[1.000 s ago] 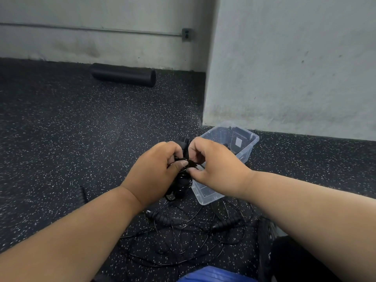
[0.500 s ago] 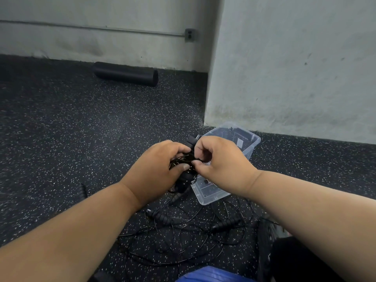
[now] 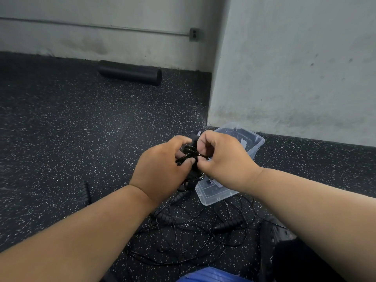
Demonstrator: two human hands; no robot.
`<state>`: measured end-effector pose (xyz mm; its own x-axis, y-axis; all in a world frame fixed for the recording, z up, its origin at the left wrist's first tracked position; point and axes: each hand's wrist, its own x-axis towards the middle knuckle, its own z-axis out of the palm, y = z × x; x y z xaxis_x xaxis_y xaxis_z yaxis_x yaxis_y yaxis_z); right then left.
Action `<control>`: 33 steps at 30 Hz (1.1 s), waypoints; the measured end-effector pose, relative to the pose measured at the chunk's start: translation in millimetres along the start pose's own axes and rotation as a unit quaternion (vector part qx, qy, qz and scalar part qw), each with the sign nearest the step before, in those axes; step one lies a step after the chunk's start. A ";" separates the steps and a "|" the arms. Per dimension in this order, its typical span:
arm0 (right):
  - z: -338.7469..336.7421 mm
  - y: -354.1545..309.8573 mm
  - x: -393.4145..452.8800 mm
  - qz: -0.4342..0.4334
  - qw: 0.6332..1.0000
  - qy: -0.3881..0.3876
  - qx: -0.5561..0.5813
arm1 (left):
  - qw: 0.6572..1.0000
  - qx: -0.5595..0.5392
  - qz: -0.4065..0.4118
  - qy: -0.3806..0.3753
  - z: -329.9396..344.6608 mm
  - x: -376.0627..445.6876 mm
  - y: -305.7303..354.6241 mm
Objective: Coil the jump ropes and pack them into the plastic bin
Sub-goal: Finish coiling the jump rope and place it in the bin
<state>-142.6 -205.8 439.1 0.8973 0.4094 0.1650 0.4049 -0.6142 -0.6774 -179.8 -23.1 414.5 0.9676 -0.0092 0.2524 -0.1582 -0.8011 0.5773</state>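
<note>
A black coiled jump rope [image 3: 191, 154] is held above the floor between both hands. My left hand [image 3: 160, 169] grips the coil from the left, thumb across its cords. My right hand [image 3: 221, 159] pinches a strand at the coil's right side. The rope's handles hang below the coil, partly hidden by my hands. A clear plastic bin [image 3: 211, 197] sits on the floor behind and under my right hand, with dark items inside. More loose black jump ropes [image 3: 183, 231] with ribbed handles lie tangled on the floor in front of the bin.
The floor is black speckled rubber. A black foam roller [image 3: 130, 72] lies by the back wall. A grey wall corner [image 3: 211, 88] stands just behind the bin. A lone ribbed handle [image 3: 85, 190] lies at the left. Blue fabric [image 3: 209, 276] shows at the bottom edge.
Both hands stay on the coil and have lifted slightly. My right hand's fingers have shifted on the strand around the bundle.
</note>
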 end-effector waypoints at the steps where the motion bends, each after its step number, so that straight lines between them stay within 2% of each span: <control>1: -0.7 -0.4 0.9 0.005 1.000 -0.001 0.014 | 1.000 0.004 0.006 0.003 0.4 0.7 -1.1; 6: 0.0 -0.3 1.0 0.020 0.998 -0.005 0.062 | 0.998 0.027 0.049 0.028 1.8 0.7 -4.4; 12: 1.3 -2.6 -0.2 0.014 0.998 -0.023 0.064 | 0.999 0.011 0.045 -0.014 1.6 2.5 -10.7; 18: -4.1 -2.0 4.3 0.020 0.993 -0.028 0.113 | 0.998 0.026 0.059 -0.013 3.8 4.0 -10.9; 21: -6.4 -1.7 3.1 0.025 0.991 -0.044 0.121 | 0.995 0.043 0.093 -0.012 2.5 5.6 -12.9; 24: -3.9 -0.7 1.2 0.010 0.995 -0.029 0.090 | 0.989 0.060 0.134 0.000 1.5 7.6 -16.2; 29: 0.6 5.1 3.2 0.066 0.989 -0.040 0.129 | 0.982 0.081 0.169 0.002 5.2 8.0 -21.6; 33: -0.7 5.6 7.4 0.073 0.987 -0.037 0.139 | 0.980 0.084 0.178 0.010 5.9 8.0 -25.1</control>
<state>-133.5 -206.7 437.0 0.9229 0.3849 0.0058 0.1995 -0.4654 -0.8623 -167.0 -6.6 397.4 0.8529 -0.2956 0.4304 -0.4486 -0.8365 0.3145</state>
